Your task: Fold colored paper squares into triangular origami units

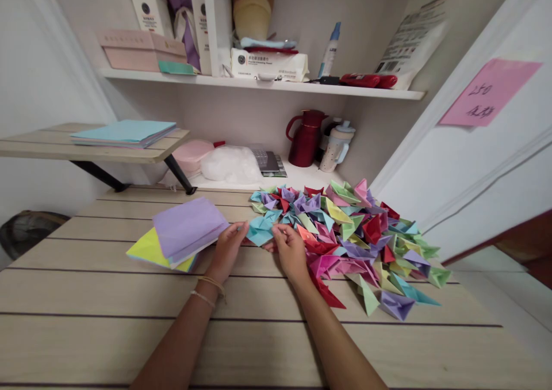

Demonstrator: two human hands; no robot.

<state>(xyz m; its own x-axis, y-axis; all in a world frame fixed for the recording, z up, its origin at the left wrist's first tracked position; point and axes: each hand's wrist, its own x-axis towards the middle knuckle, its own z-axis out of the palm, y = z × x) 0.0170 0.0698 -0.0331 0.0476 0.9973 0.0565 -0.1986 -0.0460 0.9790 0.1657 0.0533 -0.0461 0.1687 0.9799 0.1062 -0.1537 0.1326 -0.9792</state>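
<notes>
Left hand point(232, 241): fingertips pinching left edge of blue folded paper point(260, 230)
Right hand point(290, 251): pinching its right side
Blue folded paper: between both hands, near the pile's left edge
Folded-paper pile point(353, 237): multicoloured, on slatted table point(129, 344), right side
Purple paper point(187, 226): left of left hand, partly over yellow paper point(146, 249)
Red jug point(305, 140): beyond pile, beside pale bottle point(336, 148)

Soft, diffuse light falls evenly across my desk point(86, 350) and the blue paper point(260, 230) I pinch; beneath the shelf point(164, 79) it dims. Toward its near corners, the desk looks stretched and blurred.
</notes>
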